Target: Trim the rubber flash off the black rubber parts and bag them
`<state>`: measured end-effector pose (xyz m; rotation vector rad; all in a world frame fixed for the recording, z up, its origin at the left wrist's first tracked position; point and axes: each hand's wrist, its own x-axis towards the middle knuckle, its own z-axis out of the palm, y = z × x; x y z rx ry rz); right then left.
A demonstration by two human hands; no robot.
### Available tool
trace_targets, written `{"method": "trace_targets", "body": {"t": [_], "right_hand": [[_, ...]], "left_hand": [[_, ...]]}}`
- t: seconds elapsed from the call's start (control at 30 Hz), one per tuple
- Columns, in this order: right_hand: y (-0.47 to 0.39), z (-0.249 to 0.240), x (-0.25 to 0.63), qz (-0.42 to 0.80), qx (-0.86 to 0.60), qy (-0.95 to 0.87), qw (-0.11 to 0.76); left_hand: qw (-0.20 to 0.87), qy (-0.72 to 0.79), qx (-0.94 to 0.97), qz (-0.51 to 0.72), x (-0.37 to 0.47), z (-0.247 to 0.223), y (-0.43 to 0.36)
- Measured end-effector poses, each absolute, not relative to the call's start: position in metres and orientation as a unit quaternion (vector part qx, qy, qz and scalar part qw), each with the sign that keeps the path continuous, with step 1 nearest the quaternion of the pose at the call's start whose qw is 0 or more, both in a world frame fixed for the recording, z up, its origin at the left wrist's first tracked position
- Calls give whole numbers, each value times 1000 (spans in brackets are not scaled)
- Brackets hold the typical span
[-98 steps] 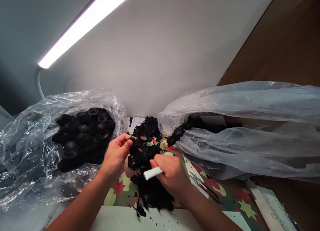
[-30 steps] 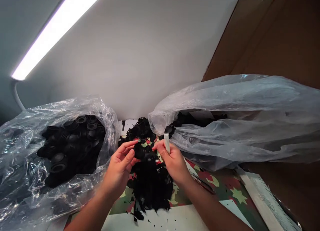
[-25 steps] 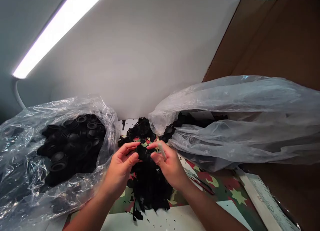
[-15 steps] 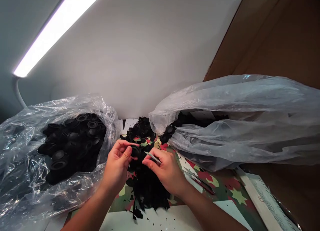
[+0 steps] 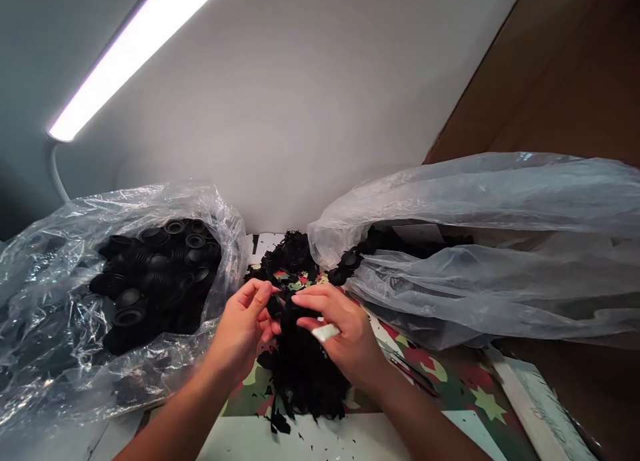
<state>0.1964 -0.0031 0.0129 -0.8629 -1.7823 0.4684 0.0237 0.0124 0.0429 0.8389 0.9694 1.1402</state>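
Between the thumb and fingers of my left hand (image 5: 246, 322) is a small black rubber part (image 5: 275, 306), held over the middle of the table. My right hand (image 5: 343, 328) is close beside it on the right, its fingertips at dark material near the part. A pale, blurred tool (image 5: 327, 332) lies in the curl of my right hand. Below both hands sits a heap of black rubber scraps (image 5: 310, 381). On the left, an open clear plastic bag (image 5: 60, 294) holds several black ribbed rubber parts (image 5: 160, 258).
A second plastic bag (image 5: 450, 294) with black pieces at its mouth lies on the right, before a cardboard box (image 5: 540, 81). A lit lamp (image 5: 135, 54) hangs upper left. Thin metal tools (image 5: 410, 368) rest on the patterned cloth (image 5: 450, 378).
My right fingers have reached toward the part, and the pale tool has turned back into my palm. The view has shifted slightly, so the surroundings appear farther right.
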Motion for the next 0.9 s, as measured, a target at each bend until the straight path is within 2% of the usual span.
{"method": "trace_targets", "body": {"t": [0.1,0.2,0.37,0.43,0.7,0.9], "right_hand": [[-7,11,191,208,-331,-752,531],[-9,11,188,234,-381,-709,545],[-12,17,186,368,-418,-606,568],[-16,20,184,394,-417,-582,577],[-21,23,180,451,-400,-537,591],[-20,29,185,396,-405,-616,547]], "left_hand": [[656,423,430,454,25,34,9],[617,396,523,435,23,32,7],[406,399,664,484,20,36,7],[358,400,681,498,20,36,5],[419,419,607,529,26,35,-4],[383,438,643,498,22,34,-1]]}}
